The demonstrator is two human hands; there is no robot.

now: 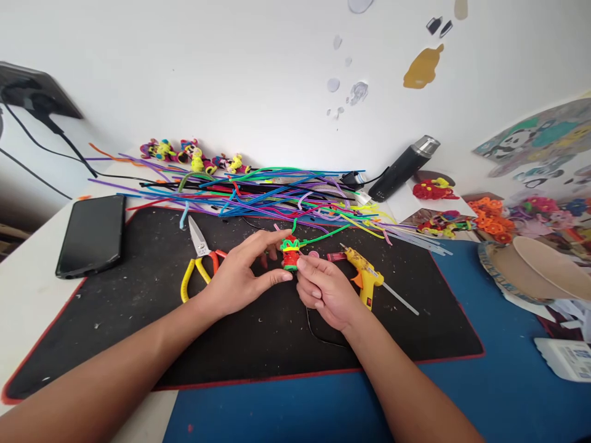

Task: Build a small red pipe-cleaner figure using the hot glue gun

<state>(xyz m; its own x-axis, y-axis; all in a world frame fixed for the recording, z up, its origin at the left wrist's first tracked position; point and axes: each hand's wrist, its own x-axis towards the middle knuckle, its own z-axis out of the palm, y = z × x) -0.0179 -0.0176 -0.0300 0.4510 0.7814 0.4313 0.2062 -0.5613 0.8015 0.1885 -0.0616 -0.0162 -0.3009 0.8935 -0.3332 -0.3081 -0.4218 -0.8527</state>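
Observation:
A small pipe-cleaner figure (291,261) in red, green and yellow stands upright between my hands above the black mat. Two green pipe-cleaner ends stick out of it, one upward and one to the right. My right hand (327,288) pinches its lower right side between thumb and curled fingers. From the left, my left hand (244,264) comes up to it with thumb and fingers apart; the index fingertip is at its top, and whether it touches is unclear. Scissors (199,252) with yellow and orange handles lie beside my left hand. Right of my right hand is a yellow glue gun (364,274) with a glue stick.
Many loose pipe cleaners (258,194) lie along the back below several finished figures (196,157). A phone (92,235) rests at left. A black thermos (401,169) leans at back right. Bowls (517,271) and a white box (566,358) stand right of the black mat (221,354).

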